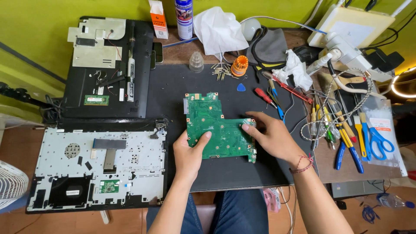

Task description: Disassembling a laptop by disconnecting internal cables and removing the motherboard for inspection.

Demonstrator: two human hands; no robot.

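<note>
A green circuit board [216, 125] lies on a black work mat [173, 86] in the middle of the desk. My left hand [188, 154] grips the board's lower left edge, thumb on top. Gripping the right edge is my right hand [273, 136], fingers resting on the board's surface. A red cord bracelet sits on my right wrist.
An opened laptop shell [95, 167] and its black lid [108, 69] lie at the left. Screwdrivers [265, 97], a blue pick [241, 87], loose bits [222, 71], pliers [349, 149], blue scissors [379, 141] and brushes crowd the right. A spray can [184, 17] and tissue [219, 30] stand behind.
</note>
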